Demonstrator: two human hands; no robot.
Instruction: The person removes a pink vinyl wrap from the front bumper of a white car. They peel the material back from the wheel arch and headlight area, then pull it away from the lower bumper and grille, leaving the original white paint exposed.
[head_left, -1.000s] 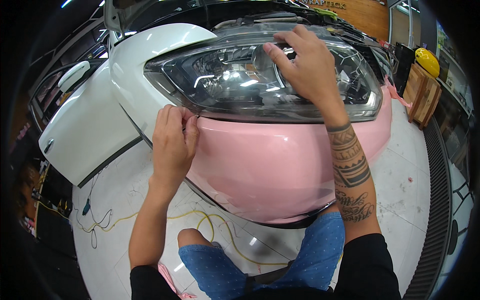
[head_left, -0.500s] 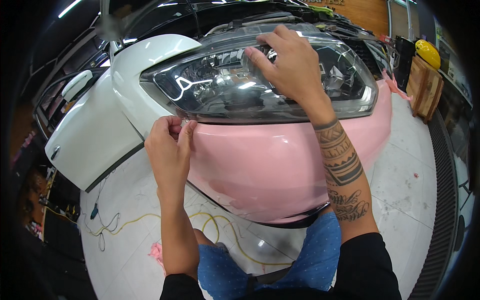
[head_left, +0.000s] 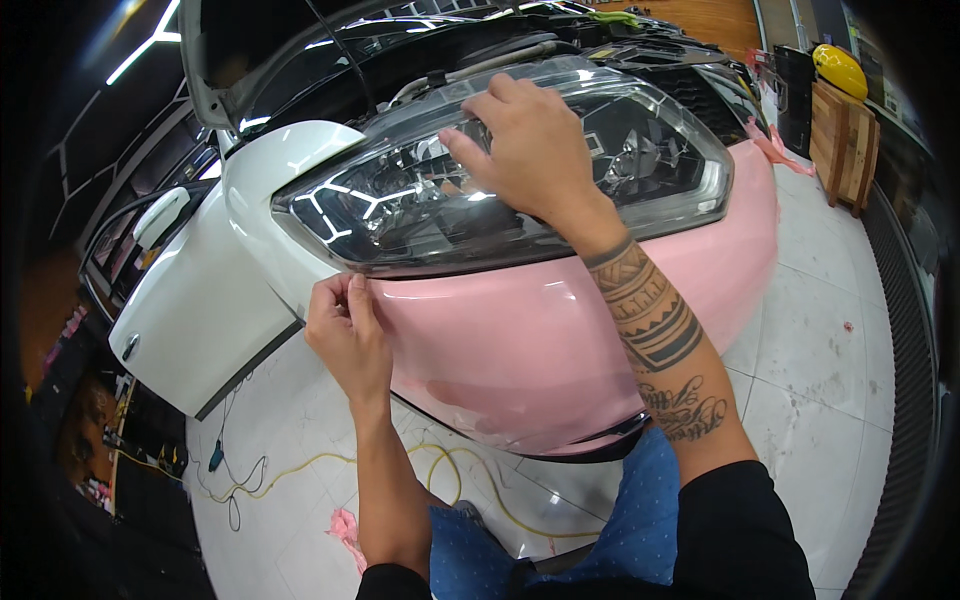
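A large clear headlight is set in the car's front corner, above a glossy pink bumper. My right hand rests over the upper middle of the headlight, its fingers stretched out and thumb apart, with nothing seen in it. At the bumper's upper left corner, just under the headlight's lower edge, my left hand is closed in a pinch. What lies between thumb and fingertips is too small to make out. White fender bodywork meets the bumper beside this hand.
To the left, a white car door stands swung out. A yellow cable winds over the tiled floor, near crumpled pink film. Pink film also hangs at the bumper's far right. Beyond stands a wooden box bearing a yellow helmet-like object.
My right hand has shifted a little left across the headlight. My left hand keeps its pinch at the same bumper corner. The whole view has tilted and shifted slightly.
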